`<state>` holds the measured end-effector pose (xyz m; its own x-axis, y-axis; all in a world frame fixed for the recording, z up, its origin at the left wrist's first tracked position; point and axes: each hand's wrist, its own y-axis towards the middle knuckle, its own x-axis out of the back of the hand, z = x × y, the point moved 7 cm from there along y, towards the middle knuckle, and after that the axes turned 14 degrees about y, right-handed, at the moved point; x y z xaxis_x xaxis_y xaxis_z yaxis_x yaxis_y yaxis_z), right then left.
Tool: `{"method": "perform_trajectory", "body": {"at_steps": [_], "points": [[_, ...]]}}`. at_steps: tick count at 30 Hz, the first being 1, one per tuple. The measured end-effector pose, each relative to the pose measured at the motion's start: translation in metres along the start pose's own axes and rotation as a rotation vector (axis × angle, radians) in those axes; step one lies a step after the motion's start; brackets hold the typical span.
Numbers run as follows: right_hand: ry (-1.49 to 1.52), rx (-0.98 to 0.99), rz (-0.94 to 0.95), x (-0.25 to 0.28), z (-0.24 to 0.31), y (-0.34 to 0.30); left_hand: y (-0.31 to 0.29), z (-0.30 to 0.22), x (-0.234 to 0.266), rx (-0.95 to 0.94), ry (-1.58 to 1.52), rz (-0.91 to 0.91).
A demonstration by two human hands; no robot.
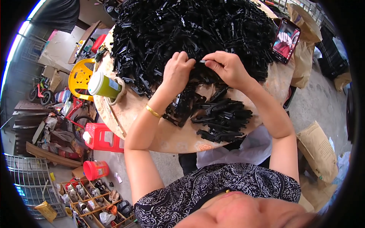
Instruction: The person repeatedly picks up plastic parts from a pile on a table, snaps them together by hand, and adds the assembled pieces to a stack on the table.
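Note:
A big heap of slim black plastic parts [167, 34] covers most of the round table [167, 142]. Over its near edge, my left hand [178, 72] is closed with fingers pinched together; whatever they hold is lost against the black parts. Close beside it, my right hand [228, 68] pinches a small pale piece [202, 61] between thumb and forefinger. The fingertips of both hands nearly meet, a short gap apart. Nearer to me lies a smaller pile of similar black parts [224, 119], stacked roughly side by side. More loose parts [180, 104] lie below my left hand.
A green cup with a white lid [104, 85] stands in a holder at the table's left edge. A phone [286, 40] leans at the right. Around the table are a yellow chair [80, 78], a red jug [104, 136], a red bucket [96, 170] and paper sacks [317, 150].

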<state>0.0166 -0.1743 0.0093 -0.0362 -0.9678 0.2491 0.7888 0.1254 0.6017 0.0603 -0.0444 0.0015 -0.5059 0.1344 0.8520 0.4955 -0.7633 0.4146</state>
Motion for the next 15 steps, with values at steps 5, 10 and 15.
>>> {"method": "perform_trajectory", "body": {"at_steps": [5, 10, 15], "points": [[0.218, -0.079, -0.070, 0.005, -0.004, 0.003, -0.014, 0.034, 0.014, 0.435, -0.840, -0.114], [0.329, 0.114, 0.060, -0.008, 0.014, -0.001, -0.040, 0.023, -0.014, 0.826, -1.929, 0.140], [0.245, 0.193, 0.136, -0.023, 0.021, -0.008, -0.046, 0.008, -0.026, 0.918, -1.877, 0.099]]}}
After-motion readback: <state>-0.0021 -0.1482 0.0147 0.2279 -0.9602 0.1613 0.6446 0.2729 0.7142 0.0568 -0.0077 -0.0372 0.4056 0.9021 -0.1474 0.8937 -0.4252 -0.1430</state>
